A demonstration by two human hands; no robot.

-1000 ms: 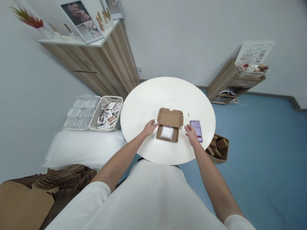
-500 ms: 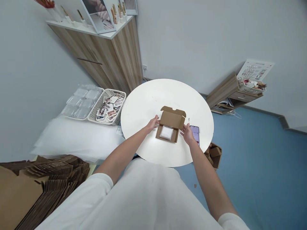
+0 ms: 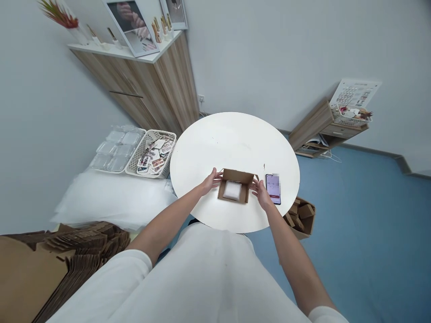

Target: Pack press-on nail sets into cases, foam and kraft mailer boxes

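Left hand (image 3: 209, 180) at the left end of one raised cardboard lid (image 3: 238, 175), fingers apart and slightly curled; right hand (image 3: 261, 193) likewise at the right end. Impossible to tell a pinch from a light touch. Below, one open box (image 3: 245, 194) between the middle and near edge of one round table (image 3: 232, 139), with one white packet (image 3: 232, 190) inside. Toward the right edge, one phone (image 3: 272, 188). Past the left edge, one basket (image 3: 168, 167) of overlapping cards (image 3: 154, 155), too jumbled to count.
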